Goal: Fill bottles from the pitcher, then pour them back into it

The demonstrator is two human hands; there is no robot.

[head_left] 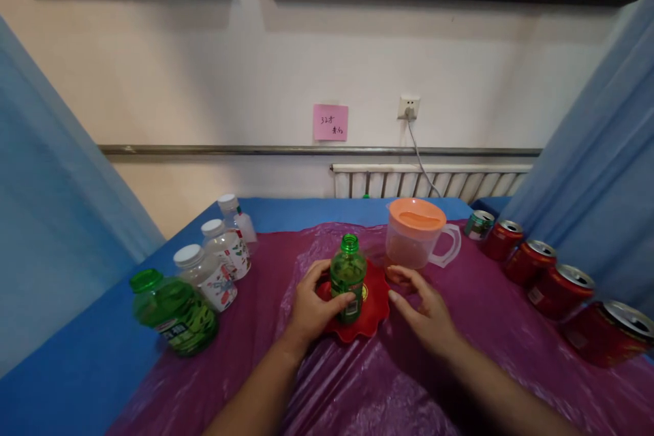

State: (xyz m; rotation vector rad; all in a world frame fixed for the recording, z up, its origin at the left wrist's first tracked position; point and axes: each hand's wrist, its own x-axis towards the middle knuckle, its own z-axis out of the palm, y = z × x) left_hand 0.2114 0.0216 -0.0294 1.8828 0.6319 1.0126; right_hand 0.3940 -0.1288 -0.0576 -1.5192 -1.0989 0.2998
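Covering the lower frame, the purple plastic sheet [460, 327] carries a clear pitcher [415, 235] right of centre. At centre your left hand [310, 306] wraps the open green bottle [348, 277] standing on the red plate [366, 317]; your right hand [426, 310] hovers spread, perhaps touching the plate's rim.

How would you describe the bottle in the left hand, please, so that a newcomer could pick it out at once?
Start at the purple plastic sheet over the table and find the red scalloped plate at its middle. The small green bottle stands upright there, gripped by the left hand. Unlike the capped bottles along the left edge, it has no cap.
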